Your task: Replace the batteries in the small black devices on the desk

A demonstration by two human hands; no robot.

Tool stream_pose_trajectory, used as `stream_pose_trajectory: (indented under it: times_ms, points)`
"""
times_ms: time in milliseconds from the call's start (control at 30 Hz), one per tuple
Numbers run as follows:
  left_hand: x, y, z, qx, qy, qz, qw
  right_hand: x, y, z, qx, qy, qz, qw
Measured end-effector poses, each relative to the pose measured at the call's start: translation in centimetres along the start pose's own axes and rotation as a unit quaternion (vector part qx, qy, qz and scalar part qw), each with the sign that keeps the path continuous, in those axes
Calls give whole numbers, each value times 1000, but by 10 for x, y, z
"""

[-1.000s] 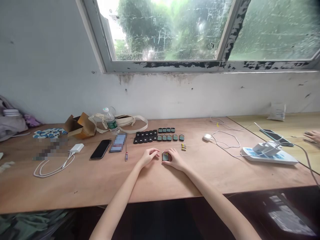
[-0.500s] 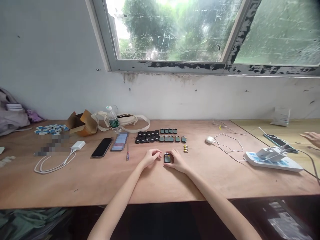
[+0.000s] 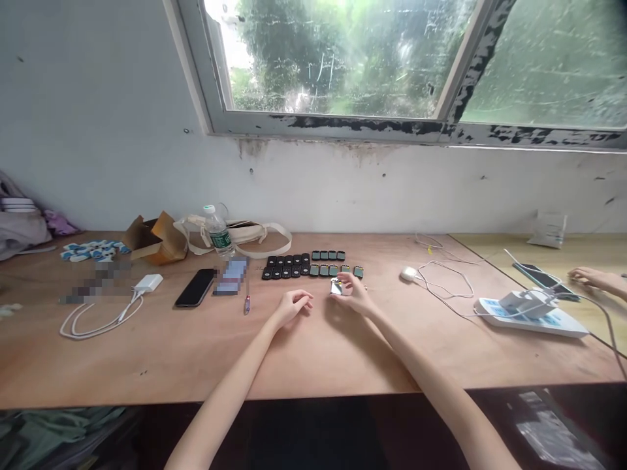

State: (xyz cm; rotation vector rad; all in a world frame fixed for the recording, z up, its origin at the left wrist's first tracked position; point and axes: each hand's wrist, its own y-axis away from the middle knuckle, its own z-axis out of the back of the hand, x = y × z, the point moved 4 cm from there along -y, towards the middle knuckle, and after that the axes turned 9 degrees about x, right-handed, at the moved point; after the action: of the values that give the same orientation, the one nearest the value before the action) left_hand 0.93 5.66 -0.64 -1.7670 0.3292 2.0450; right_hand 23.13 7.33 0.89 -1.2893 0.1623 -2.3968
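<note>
My right hand [image 3: 354, 294] grips a small square display module [image 3: 336, 286] between thumb and fingers. It is held above the table, and its face shines with reflected light. To its left, my left hand [image 3: 292, 308] rests on the wooden table with loosely bent fingers apart, holding nothing. Behind the hands lie two short rows of similar display modules [image 3: 324, 270], with dark screens. Directly left of these stand rows of black oval-cornered cases [image 3: 285, 266], each with a pale mark. The small yellow-banded cylinders by my right hand are mostly hidden behind it.
Left of my hands lie a small screwdriver [image 3: 247, 305], a black phone [image 3: 195, 288] and a white charger with cable [image 3: 148, 283]. A water bottle [image 3: 220, 236] and an open cardboard box [image 3: 155, 240] stand behind. At right are a power strip [image 3: 533, 320] and another person's hand [image 3: 595, 279].
My right hand has lifted the display module off the table, tilted it and moved slightly right and away. My left hand has hardly moved. The other person's hand has come further into view.
</note>
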Motion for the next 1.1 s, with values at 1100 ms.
stream_pose_trajectory:
  times_ms: [1100]
  points:
    - [-4,-10,12,-25,69,24,997,-46,-126,48,7,199,-82,977]
